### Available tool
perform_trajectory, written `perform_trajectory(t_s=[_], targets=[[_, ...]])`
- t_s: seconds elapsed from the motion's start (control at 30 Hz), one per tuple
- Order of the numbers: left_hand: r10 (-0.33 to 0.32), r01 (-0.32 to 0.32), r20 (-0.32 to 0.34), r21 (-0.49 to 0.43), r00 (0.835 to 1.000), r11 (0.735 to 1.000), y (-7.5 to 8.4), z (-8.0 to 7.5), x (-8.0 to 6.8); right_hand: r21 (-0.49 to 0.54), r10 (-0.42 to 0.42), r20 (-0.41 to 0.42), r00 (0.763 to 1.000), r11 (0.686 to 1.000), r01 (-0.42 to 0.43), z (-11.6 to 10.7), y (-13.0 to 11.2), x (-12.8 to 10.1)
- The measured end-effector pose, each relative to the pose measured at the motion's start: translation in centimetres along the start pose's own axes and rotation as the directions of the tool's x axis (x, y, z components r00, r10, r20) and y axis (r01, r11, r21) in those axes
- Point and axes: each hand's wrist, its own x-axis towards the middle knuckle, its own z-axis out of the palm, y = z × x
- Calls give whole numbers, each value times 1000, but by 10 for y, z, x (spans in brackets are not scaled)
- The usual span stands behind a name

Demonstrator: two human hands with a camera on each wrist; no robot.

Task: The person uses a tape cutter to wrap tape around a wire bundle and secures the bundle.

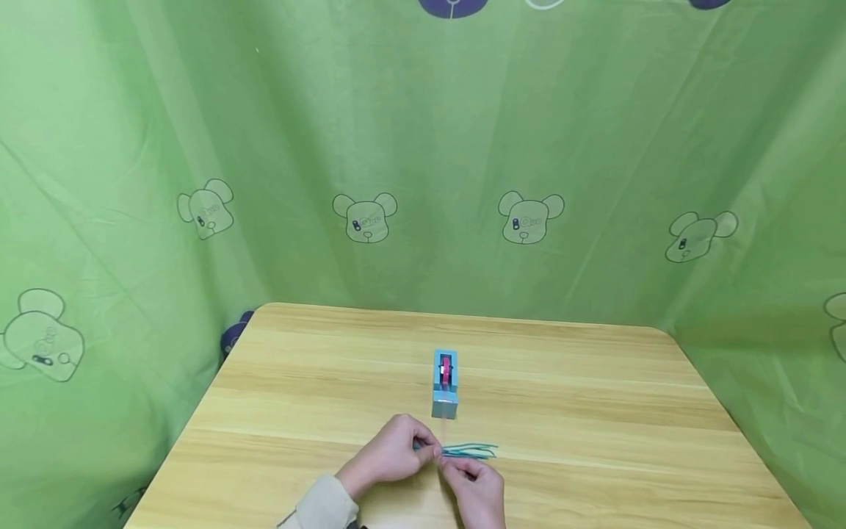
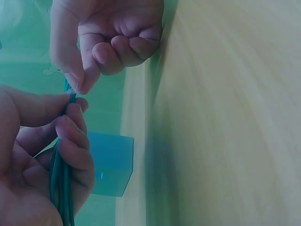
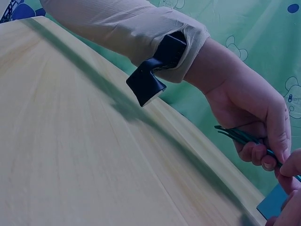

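So there's a little bundle of thin green strands (image 1: 471, 450) held just above the wooden surface (image 1: 595, 411), near its front edge. The left hand (image 1: 390, 455) has its fingers (image 2: 70, 141) curled round one end of the bundle, and the right hand (image 1: 477, 491) pinches the strands right next to it with thumb and forefinger, other fingers tucked in. The free ends fan out to the right. Just behind sits a small blue tape dispenser (image 1: 445, 383) with a pink roll. Green bear-print curtain (image 1: 423, 184) all around.
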Motion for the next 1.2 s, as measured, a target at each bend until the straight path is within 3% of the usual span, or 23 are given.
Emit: perform_trajectory(t_s=[0.37, 0.87, 1.2], targets=[[-17, 17, -7, -9, 1000, 1000, 5, -2, -2, -27, -27, 97, 995, 999, 30, -12, 1, -4], [-32, 32, -6, 24, 999, 999, 8, -3, -4, 99, -1, 265, 964, 995, -26, -23, 1, -11], [-16, 17, -9, 50, 1000, 999, 7, -2, -3, 86, -19, 288, 957, 996, -6, -33, -21, -16]])
